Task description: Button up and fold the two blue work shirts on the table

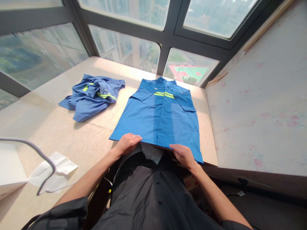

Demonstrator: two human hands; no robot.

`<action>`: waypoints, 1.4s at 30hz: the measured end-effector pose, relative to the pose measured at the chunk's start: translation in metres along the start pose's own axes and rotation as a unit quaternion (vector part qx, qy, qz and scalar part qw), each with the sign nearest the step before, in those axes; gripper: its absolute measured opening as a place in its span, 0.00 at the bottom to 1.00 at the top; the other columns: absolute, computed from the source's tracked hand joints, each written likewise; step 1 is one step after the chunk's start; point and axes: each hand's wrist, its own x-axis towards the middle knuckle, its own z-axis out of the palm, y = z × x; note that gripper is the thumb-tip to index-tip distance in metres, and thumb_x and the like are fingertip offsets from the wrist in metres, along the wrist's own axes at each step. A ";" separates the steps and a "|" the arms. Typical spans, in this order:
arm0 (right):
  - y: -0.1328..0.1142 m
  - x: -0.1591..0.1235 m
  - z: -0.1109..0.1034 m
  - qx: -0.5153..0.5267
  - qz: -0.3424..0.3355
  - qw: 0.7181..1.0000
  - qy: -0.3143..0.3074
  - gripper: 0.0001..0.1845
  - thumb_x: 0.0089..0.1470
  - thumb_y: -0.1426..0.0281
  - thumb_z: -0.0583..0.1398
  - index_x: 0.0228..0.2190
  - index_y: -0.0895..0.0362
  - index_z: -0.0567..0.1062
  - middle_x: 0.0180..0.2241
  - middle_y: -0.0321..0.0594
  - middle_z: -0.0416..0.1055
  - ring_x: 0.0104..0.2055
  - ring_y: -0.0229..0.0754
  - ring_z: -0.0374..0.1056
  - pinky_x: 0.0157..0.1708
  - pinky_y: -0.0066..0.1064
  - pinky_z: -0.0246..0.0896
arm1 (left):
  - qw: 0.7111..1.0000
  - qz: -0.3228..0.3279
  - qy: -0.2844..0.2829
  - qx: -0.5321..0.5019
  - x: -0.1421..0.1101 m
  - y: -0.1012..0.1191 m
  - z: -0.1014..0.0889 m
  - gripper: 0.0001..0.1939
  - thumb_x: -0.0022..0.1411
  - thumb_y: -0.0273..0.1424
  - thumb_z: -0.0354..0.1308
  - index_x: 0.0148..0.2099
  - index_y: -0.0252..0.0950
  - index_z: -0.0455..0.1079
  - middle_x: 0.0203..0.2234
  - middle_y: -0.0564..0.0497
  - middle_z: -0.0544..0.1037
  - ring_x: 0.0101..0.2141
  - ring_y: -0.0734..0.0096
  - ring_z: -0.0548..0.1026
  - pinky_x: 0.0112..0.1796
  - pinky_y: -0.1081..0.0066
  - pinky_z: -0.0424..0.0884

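Observation:
A blue short-sleeved work shirt (pixel 144 111) with yellow-green stripes lies spread front-up on the wooden surface, collar toward the window. Both its sleeves are laid in over the chest. My left hand (pixel 128 142) grips the bottom hem left of the button placket, thumb and fingers closed on the cloth. To the right of the placket, my right hand (pixel 184 155) pinches the same hem at the near edge. Some fingertips are hidden under the fabric. A second blue shirt (pixel 93 95), crumpled and also striped, lies to the left, apart from my hands.
The pale wooden surface (pixel 96 126) ends at my waist. White paper (pixel 56 167) lies at the left beside a grey cable (pixel 35 148) and a white box (pixel 11 166). Framed windows (pixel 124 48) stand behind, and a floral-papered wall (pixel 259 105) bounds the right.

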 end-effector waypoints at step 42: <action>0.137 0.287 -0.153 -0.004 0.067 0.991 -0.119 0.22 0.52 0.52 0.59 0.24 0.58 0.77 0.24 0.39 0.73 0.28 0.40 0.65 0.28 0.30 0.53 | 0.951 -0.179 -0.241 0.074 0.246 -0.197 -0.095 0.22 0.58 0.52 0.59 0.41 0.39 0.78 0.38 0.44 0.81 0.39 0.61 0.77 0.34 0.72 0.65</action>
